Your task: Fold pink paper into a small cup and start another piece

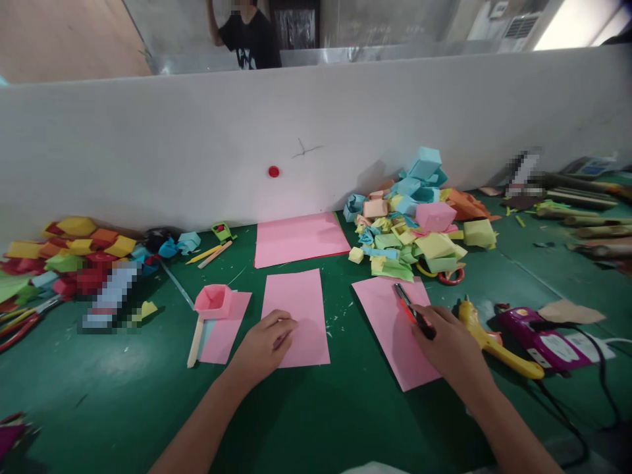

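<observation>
My left hand (269, 339) rests on a pink paper sheet (296, 296) in the middle of the table, fingers curled in and nothing visible in them. Over another pink sheet (380, 316) to the right, my right hand (447, 339) grips a utility knife (412, 309) with a red and black handle, its metal end pointing away from me. Left of my left hand stands a small folded pink paper box (213, 303), by a narrower pink piece (222, 342) and a flat wooden stick (195, 342). More pink sheets (301, 240) lie stacked against the white panel.
Folded paper pieces are heaped at the right (409, 230) and left (74, 253). A yellow glue gun (498, 342) and a purple power strip (548, 339) with cables lie beside my right hand. Scissors (29, 322) lie far left. Beyond the white panel (197, 138) is a person (251, 36).
</observation>
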`<act>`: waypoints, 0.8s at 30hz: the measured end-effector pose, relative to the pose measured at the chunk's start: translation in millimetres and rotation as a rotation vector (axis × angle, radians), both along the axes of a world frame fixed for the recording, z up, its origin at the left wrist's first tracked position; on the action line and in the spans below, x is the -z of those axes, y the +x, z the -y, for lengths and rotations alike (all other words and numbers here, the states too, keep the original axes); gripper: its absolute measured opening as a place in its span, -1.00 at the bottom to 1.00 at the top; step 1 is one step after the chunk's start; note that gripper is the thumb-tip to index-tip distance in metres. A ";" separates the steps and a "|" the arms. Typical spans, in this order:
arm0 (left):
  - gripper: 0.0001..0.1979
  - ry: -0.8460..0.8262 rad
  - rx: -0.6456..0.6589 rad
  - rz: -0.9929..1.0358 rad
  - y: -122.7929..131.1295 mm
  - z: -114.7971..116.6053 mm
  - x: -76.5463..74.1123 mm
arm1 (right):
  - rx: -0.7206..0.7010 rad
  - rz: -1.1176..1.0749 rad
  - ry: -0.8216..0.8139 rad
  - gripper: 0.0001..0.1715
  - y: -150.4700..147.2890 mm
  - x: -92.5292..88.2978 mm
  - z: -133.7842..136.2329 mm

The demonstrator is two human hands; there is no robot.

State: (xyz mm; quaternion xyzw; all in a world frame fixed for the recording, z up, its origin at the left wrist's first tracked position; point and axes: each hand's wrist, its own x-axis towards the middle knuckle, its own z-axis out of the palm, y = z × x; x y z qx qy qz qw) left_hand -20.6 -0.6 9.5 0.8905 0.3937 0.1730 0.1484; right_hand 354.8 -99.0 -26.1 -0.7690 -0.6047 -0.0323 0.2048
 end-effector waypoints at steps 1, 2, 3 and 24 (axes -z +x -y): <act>-0.74 0.006 -0.008 0.000 -0.3 0.1 -0.2 | 0.000 0.003 -0.006 -0.53 0.6 0.2 -0.2; -0.73 0.018 -0.023 -0.001 -1.2 -0.4 -0.1 | 0.000 0.010 -0.006 -0.53 0.9 0.0 -0.5; -0.73 0.034 -0.045 -0.003 -2.7 -1.5 0.5 | -0.001 0.025 -0.002 -0.52 0.7 -0.8 -0.8; -0.84 0.081 -0.072 -0.055 3.3 5.1 0.5 | -0.494 -0.004 -0.180 -0.42 -122.0 -41.6 -43.0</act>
